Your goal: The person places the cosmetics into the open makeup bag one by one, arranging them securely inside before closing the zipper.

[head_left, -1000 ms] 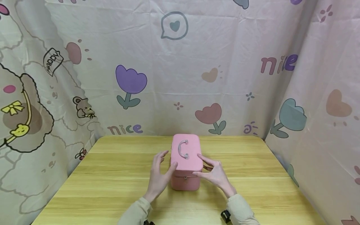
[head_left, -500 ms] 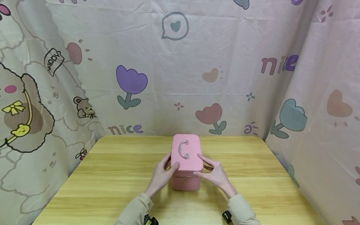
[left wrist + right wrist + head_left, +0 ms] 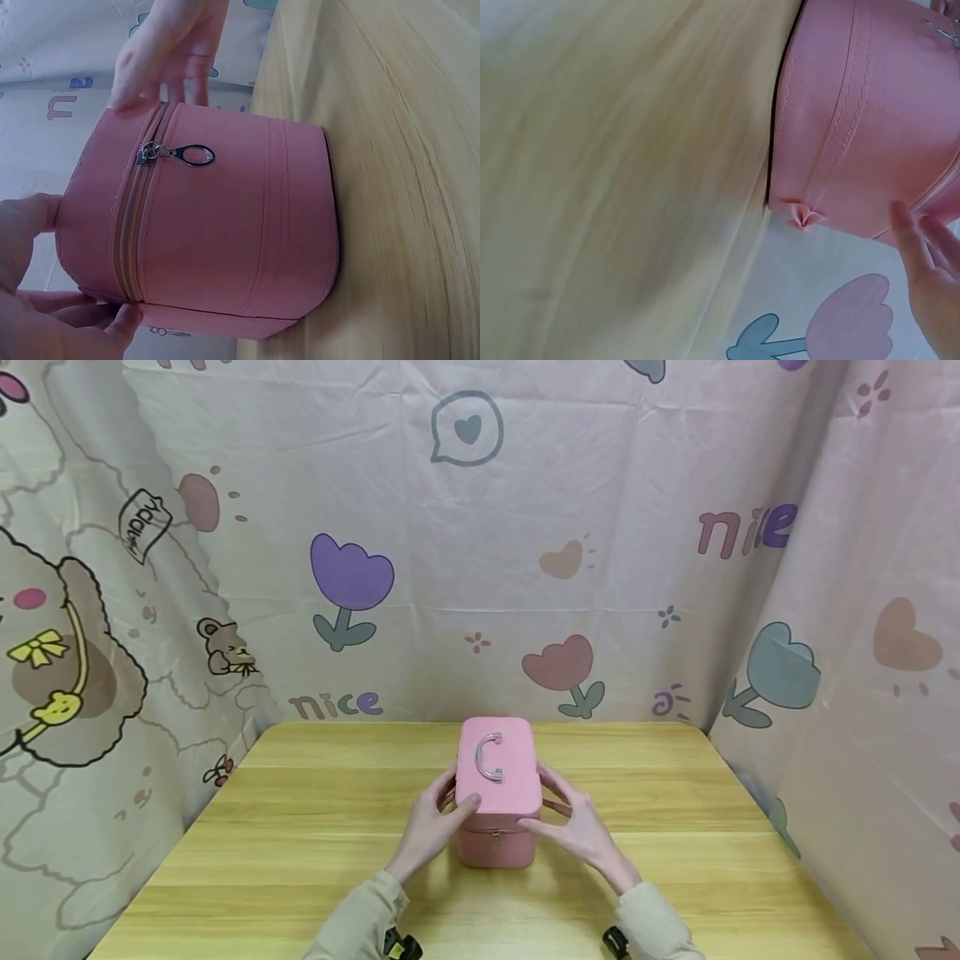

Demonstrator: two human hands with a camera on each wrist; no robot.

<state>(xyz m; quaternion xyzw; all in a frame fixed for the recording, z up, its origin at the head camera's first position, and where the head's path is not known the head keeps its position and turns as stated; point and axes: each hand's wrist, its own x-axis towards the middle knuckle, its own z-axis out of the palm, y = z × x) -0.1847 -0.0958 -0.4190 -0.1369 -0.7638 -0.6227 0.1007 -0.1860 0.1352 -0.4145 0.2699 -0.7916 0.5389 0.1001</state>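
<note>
A pink cosmetic case (image 3: 497,852) stands upright on the wooden table, its lid closed, with a silver handle (image 3: 480,758) on top. A zipper runs around it below the lid, and the metal zipper pull (image 3: 196,155) hangs at the front. My left hand (image 3: 431,828) grips the left front corner, thumb on the lid edge and fingers along the side. My right hand (image 3: 577,827) holds the right front corner, thumb at the front and fingers against the side near the zipper. A small pink bow (image 3: 804,216) shows low on the case's side in the right wrist view.
The wooden table (image 3: 300,827) spreads around the case on both sides. Behind it and at either side hangs a printed curtain (image 3: 465,527) with tulips, hearts and cartoon animals. A dark wrist device (image 3: 402,945) sits at the left sleeve.
My left hand has closed in from beside the case onto its left corner. The fingers of my right hand have slid off the lid's top edge onto the right side. The case stays put.
</note>
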